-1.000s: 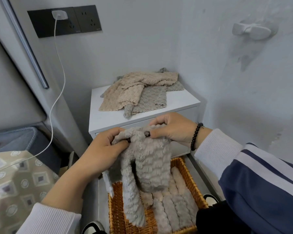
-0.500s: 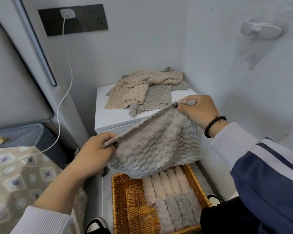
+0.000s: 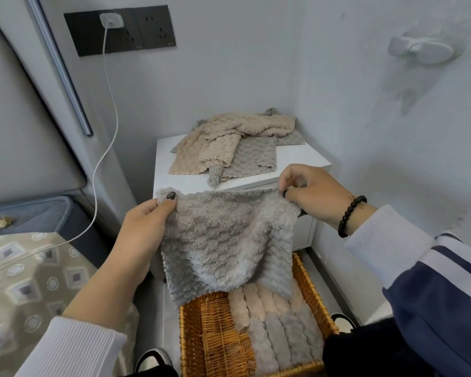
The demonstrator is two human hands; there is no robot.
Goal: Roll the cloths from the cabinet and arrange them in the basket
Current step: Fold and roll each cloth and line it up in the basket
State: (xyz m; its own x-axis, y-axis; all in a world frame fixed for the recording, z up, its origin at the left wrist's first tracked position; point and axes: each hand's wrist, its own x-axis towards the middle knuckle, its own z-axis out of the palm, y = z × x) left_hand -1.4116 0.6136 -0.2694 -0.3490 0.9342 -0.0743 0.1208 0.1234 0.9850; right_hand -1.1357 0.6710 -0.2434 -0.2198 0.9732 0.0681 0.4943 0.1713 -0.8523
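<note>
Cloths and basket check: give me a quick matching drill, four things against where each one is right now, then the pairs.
Things:
1. Grey cloth
2. Beige cloth
3. Rolls
4. Charger

Places:
A. Plugged into the wall socket
B. Lying crumpled on the cabinet
C. Spread between the left hand and right hand
D. Lined up in the basket

Pairs: 1-C, 2-B, 3-D, 4-A

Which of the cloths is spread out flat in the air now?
The grey cloth pinched by the left hand and right hand; the others lie on the cabinet or rolled in the basket.
</note>
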